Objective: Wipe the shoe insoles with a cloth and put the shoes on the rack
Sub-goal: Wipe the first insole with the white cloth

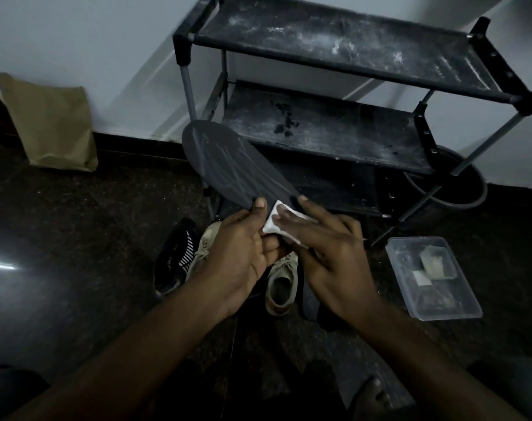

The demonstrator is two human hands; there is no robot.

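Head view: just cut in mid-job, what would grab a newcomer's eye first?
The dark insole held up at centre, the left hand gripping its near end while the right hand presses a white cloth to it. Behind stands the dusty black rack, its shelves without shoes. Below the hands, beige shoes and a black striped shoe wait on the floor.

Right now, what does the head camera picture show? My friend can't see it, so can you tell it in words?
A person's left hand holds a dark insole by one end while the right hand presses a white cloth on it. Below them, shoes sit on the dark floor before a dusty black rack with no shoes on it.
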